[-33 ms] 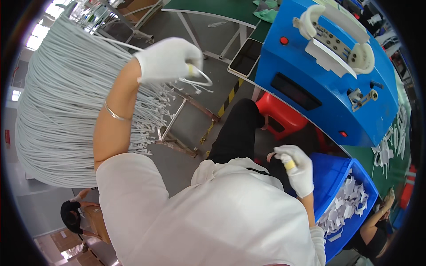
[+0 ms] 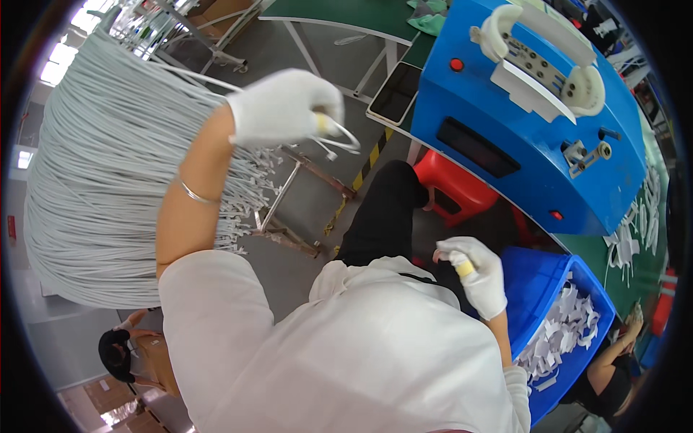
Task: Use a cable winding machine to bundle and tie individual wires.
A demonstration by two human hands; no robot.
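Note:
My left hand (image 2: 285,108), in a white glove with a yellow band on the thumb, is closed on a white cable (image 2: 349,136). A short loop and the end of that cable stick out past the fingers, and another stretch runs back toward a large bundle of white cables (image 2: 108,180) on the left. In front of my body, near a blue bin (image 2: 529,285), my right hand (image 2: 480,278) wears a similar glove with a yellow thumb band. Its fingers are curled, and whatever lies inside them, if anything, is hidden.
A blue machine (image 2: 534,108) with white curved guides stands on the green table (image 2: 346,14) at the right, a phone (image 2: 395,94) beside it. Below is a red stool (image 2: 455,187). White scraps (image 2: 563,332) fill the bin. A metal frame (image 2: 289,191) stands under the cable ends. Other people work behind.
My left hand has shifted slightly right and down with the cable in it. My right hand has moved a little to the left, its fingers still curled.

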